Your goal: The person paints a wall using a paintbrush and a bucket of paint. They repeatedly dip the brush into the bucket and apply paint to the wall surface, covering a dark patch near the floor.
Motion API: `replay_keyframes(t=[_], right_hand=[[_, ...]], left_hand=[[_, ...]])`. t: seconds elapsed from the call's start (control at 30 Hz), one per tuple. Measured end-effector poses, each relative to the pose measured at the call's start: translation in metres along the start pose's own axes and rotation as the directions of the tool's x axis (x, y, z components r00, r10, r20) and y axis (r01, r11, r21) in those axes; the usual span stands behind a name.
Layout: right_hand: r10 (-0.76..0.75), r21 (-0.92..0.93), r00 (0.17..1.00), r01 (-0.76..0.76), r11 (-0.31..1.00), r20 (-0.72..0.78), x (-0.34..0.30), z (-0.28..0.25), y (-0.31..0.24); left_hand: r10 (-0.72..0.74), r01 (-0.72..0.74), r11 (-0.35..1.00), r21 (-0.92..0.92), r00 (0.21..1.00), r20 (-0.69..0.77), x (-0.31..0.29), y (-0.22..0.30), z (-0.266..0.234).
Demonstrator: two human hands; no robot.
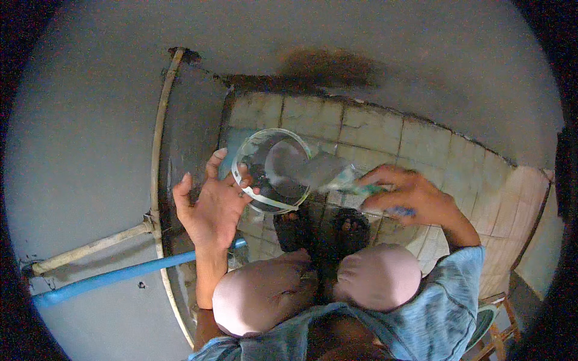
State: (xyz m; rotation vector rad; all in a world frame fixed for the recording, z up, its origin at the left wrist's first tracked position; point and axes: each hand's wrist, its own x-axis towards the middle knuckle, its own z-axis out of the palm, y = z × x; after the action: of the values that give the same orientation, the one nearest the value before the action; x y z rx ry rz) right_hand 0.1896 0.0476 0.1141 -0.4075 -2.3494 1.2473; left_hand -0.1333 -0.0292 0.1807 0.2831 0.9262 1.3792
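Over the floor between my knees is a round, clear plastic tub [259,203] with a pale rim, tilted, with dark grey stuff inside. My left hand [214,207] grips its left rim with some fingers hooked over the edge. The other fingers of that hand stand spread away from the tub. To the right, my right hand [400,192] is closed on a clear plastic bag [344,179] with green marks, smeared by motion. Grey matter [316,170] shows between the bag and the tub's mouth. Whether it is loose powder or still inside the bag I cannot tell.
Square tiles [310,117] cover the floor, with grey walls around. A cream pipe [161,132] runs along the left wall, and a blue pipe [132,271] crosses toward my left forearm. At the lower right stands a wooden frame [501,337] beside a round greenish object [483,325].
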Motion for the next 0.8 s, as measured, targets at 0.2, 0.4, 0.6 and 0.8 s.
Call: replay_keyframes(t=[0.2,0.4,0.6,0.8], right_hand=[[0.550,0.804,0.693,0.073,0.590,-0.466,-0.020,0.032,0.119],[0.652,0.912,0.645,0.351,0.211,-0.399,0.100,0.117,0.208],[-0.033,0.108,0.654,0.173,0.979,-0.756,0.243,0.209,0.247],[-0.143,-0.085,0.762,0.115,0.990,-0.631,0.298,0.228,0.289]], left_hand=[[-0.050,0.049,0.999,0.024,0.998,0.034,-0.009,0.000,0.009],[0.039,-0.040,0.998,0.057,0.999,0.026,-0.030,0.005,0.013],[0.120,-0.104,0.985,0.134,0.986,-0.119,-0.058,0.005,-0.044],[0.158,-0.126,0.977,0.172,0.969,-0.190,-0.065,0.000,-0.055]])
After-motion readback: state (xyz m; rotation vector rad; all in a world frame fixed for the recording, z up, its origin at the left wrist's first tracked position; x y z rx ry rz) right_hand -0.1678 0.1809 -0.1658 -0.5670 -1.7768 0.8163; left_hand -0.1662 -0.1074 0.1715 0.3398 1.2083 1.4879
